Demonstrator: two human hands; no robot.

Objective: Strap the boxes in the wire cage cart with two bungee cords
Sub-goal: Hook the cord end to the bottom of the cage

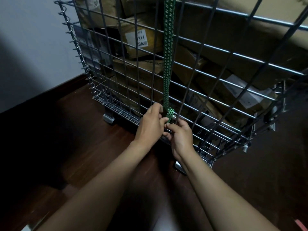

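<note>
One green bungee cord (167,64) runs straight down the face of the wire cage cart (250,58), boxes (141,39) stacked behind the mesh. Its lower end sits low on the wires near the floor. I judge it is being hooked off there; no second cord is in view, so about half remains. Left hand (151,124) has its fingers (158,108) curled round the cord's end loop, and the right hand (180,137) pinches it from below, thumb and forefinger closed.

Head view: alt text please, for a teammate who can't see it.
The left hand and right hand pinch the lower end of a green bungee cord at the bottom wires of a wire cage cart. The cord runs straight up the mesh; cardboard boxes are stacked inside.
</note>
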